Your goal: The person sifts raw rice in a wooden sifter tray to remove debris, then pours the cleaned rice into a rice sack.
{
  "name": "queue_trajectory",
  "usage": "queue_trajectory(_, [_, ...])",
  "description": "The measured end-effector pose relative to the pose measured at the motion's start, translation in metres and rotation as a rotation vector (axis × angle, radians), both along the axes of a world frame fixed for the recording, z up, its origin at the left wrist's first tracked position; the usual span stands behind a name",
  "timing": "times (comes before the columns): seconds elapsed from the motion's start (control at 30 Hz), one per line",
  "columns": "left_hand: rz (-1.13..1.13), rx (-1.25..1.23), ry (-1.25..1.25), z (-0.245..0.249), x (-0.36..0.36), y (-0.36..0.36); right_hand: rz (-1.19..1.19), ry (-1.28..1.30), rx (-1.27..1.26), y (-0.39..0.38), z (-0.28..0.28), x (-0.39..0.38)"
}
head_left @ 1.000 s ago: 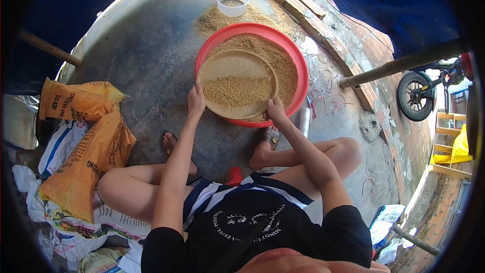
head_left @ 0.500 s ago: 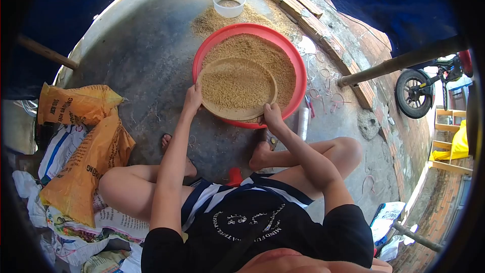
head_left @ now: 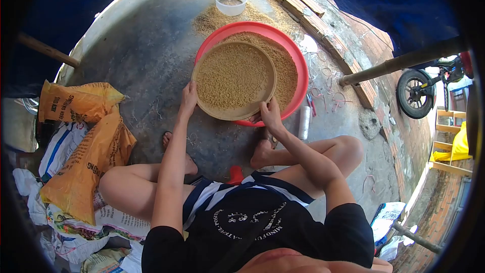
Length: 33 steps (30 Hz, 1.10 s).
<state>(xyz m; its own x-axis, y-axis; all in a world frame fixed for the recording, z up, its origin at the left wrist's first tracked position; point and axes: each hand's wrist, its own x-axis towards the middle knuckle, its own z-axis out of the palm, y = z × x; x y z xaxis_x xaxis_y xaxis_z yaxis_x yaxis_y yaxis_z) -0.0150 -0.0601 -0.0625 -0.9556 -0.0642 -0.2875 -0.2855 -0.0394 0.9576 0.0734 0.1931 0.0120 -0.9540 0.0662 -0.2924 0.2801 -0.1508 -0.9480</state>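
Observation:
A round, shallow sieve holds a layer of tan grain and hangs over a wide red basin. My left hand grips the sieve's left rim. On its lower right rim my right hand is closed, with the thumb on top and fingers partly underneath. More grain shows in the basin along the sieve's upper and right sides; the rest is hidden beneath it.
Spilled grain and a clear white tub lie beyond the basin. A white roll stands to its right. Orange sacks are at the left. Brick rows, a wooden pole and a wheel are at the right.
The sieve has moved slightly up and left and now faces the camera more, looking rounder. The grain in it has spread and shifted. Both hands have moved with the rim.

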Motion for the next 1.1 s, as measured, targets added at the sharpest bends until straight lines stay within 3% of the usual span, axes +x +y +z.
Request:
queue_trajectory(0.07, [-0.077, -0.537, 0.299, 0.011, -0.001, 0.012, -0.012, -0.118, 0.068, 0.015, -0.014, -0.005])
queue_trajectory(0.1, [-0.076, -0.533, 0.303, 0.024, 0.001, 0.022, -0.023, -0.242, 0.136, 0.019, -0.017, -0.007])
queue_trajectory(0.17, [0.071, -0.491, 0.524, 0.06, 0.012, 0.039, -0.06, -0.186, 0.163, 0.021, -0.015, -0.005])
queue_trajectory(0.23, [0.087, -0.459, 0.491, 0.08, 0.019, 0.041, -0.121, 0.184, 0.192, 0.022, -0.007, -0.006])
queue_trajectory(0.27, [0.101, -0.435, 0.455, 0.084, 0.02, 0.041, -0.124, 0.183, 0.191, 0.024, -0.003, -0.008])
queue_trajectory(0.37, [0.092, -0.465, 0.479, 0.079, 0.014, 0.041, -0.085, 0.136, 0.206, 0.026, -0.002, -0.015])
queue_trajectory(0.5, [0.084, -0.566, 0.313, 0.011, 0.007, 0.022, 0.039, -0.139, 0.171, 0.026, -0.018, -0.018])
queue_trajectory(0.57, [0.039, -0.389, -0.093, -0.001, 0.009, 0.017, 0.064, -0.209, 0.094, 0.026, -0.022, -0.015])
queue_trajectory(0.6, [0.034, -0.39, -0.091, -0.007, 0.008, 0.012, 0.086, -0.158, 0.096, 0.021, -0.012, -0.013])
queue_trajectory(0.67, [0.072, -0.028, -0.012, -0.017, 0.008, 0.003, 0.11, -0.107, 0.104, 0.009, 0.016, -0.007])
queue_trajectory(0.73, [0.12, 0.121, -0.066, 0.005, 0.009, 0.001, 0.199, 0.062, 0.1, -0.004, 0.045, -0.004])
queue_trajectory(0.77, [0.161, 0.265, -0.12, 0.02, 0.009, 0.0, 0.201, 0.061, 0.097, -0.003, 0.041, -0.007])
queue_trajectory(0.83, [0.141, 0.242, -0.095, 0.032, 0.006, 0.003, 0.12, -0.033, -0.004, 0.006, 0.019, -0.02])
queue_trajectory(0.93, [0.038, -0.479, 0.097, 0.041, 0.007, 0.018, 0.087, -0.22, 0.105, 0.024, -0.018, -0.026])
queue_trajectory(0.97, [0.042, -0.475, 0.1, 0.043, 0.008, 0.022, 0.098, -0.299, 0.194, 0.028, -0.025, -0.026])
queue_trajectory(1.03, [0.136, -0.601, 0.44, 0.054, 0.013, 0.031, 0.062, -0.24, 0.227, 0.025, -0.013, -0.023])
queue_trajectory(1.1, [0.15, -0.534, 0.474, 0.081, 0.016, 0.035, 0.013, -0.034, 0.264, 0.028, -0.019, -0.027])
